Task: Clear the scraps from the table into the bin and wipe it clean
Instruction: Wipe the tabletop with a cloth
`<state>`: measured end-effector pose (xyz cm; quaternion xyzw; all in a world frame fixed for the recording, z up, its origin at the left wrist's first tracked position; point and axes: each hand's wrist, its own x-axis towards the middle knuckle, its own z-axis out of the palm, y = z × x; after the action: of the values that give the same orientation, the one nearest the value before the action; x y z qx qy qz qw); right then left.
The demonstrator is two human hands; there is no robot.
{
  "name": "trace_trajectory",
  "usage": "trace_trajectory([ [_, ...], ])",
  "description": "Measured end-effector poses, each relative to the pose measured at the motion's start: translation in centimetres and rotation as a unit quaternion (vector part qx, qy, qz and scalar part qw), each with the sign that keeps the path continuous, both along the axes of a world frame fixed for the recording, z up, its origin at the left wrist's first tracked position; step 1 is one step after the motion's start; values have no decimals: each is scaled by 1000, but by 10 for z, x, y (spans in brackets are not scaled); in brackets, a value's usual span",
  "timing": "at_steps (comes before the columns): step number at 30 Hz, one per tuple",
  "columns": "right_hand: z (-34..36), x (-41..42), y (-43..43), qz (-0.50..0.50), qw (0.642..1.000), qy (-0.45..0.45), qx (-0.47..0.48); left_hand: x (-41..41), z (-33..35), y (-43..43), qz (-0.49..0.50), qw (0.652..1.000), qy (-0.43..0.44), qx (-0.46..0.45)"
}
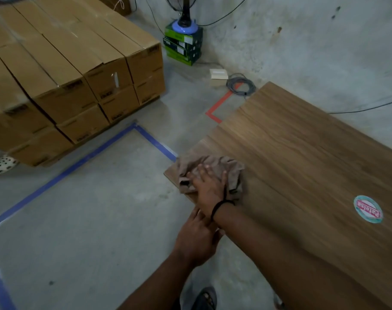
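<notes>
A wooden table (302, 157) fills the right half of the head view. A crumpled brown cloth (215, 166) lies at its near left corner. My right hand (208, 189) presses flat on the cloth with fingers spread, a black band on the wrist. My left hand (196, 238) sits just below it at the table's left edge, fingers reaching under my right wrist; what it touches is hidden. No scraps or bin are in view.
A round sticker (367, 209) is on the table at the right. Stacked cardboard boxes (74, 70) stand on the floor at the left. Green boxes (183, 44) with a fan base, a small carton (217, 76) and coiled cable (240, 86) lie by the wall.
</notes>
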<state>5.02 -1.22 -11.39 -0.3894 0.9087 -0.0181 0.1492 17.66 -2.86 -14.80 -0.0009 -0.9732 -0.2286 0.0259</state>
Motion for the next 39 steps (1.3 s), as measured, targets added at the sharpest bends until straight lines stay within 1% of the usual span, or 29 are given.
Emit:
trace_trajectory([
  [2,5,14,-8,48,998,-24,-11,0,0,-1,25,999,-4,45],
  [3,11,13,-9,56,997,-51,-27,0,0,-2,24,999,0,44],
  [4,20,7,-7,48,994,-80,-62,0,0,-3,14,1000,10,25],
  [5,27,-5,-3,22,988,-105,-114,1,0,-3,2,1000,16,-2],
  [6,31,-21,3,-15,978,-109,-178,1,1,-3,-3,1000,16,-26],
  [7,32,-40,10,-60,968,-89,-228,2,3,-2,1,999,16,-40],
  [8,28,-63,18,-96,965,-52,-239,2,2,-1,9,999,17,-49],
  [9,25,-82,26,-125,969,-13,-212,2,1,-1,13,999,15,-51],
  [10,23,-97,32,-149,976,8,-162,3,0,0,14,999,11,-52],
  [12,18,-108,31,-178,981,-29,-64,4,-1,1,12,998,1,-56],
  [13,17,-104,23,-178,982,-54,-43,4,-1,1,12,998,2,-57],
  [15,15,-81,0,-142,988,-57,-19,4,-2,-1,7,999,15,-33],
  [17,8,-51,-24,-71,997,-37,-14,3,-2,-6,-9,998,54,17],
  [19,0,-18,-35,22,999,-24,10,7,5,-19,-24,991,125,45],
  [20,3,-3,-35,63,998,-23,11,11,8,-28,-17,985,165,41],
  [22,13,8,-32,117,991,-59,-38,22,18,-50,14,979,201,15],
  [23,24,4,-30,113,988,-76,-71,27,22,-62,36,979,199,3],
  [25,40,-19,-22,58,987,-74,-131,28,28,-88,81,978,190,-18],
  [26,44,-36,-13,14,990,-52,-131,23,30,-99,100,979,179,-23],
  [27,45,-53,1,-38,992,-27,-118,14,33,-109,119,980,161,-20],
  [28,42,-69,16,-96,990,-21,-98,3,36,-118,141,981,135,-5],
  [30,31,-82,41,-187,980,-48,-43,-25,45,-128,179,981,58,45],
  [31,21,-80,46,-209,977,-52,-10,-38,48,-131,171,983,12,64],
  [33,7,-60,41,-196,980,-21,34,-60,50,-134,108,990,-62,71],
  [35,0,-22,31,-144,989,-9,31,-69,48,-138,69,989,-109,72],
  [37,1,23,25,-72,997,10,17,-72,45,-146,94,985,-115,91],
  [39,10,54,27,-42,999,13,-10,-72,46,-153,113,979,-128,113],
])
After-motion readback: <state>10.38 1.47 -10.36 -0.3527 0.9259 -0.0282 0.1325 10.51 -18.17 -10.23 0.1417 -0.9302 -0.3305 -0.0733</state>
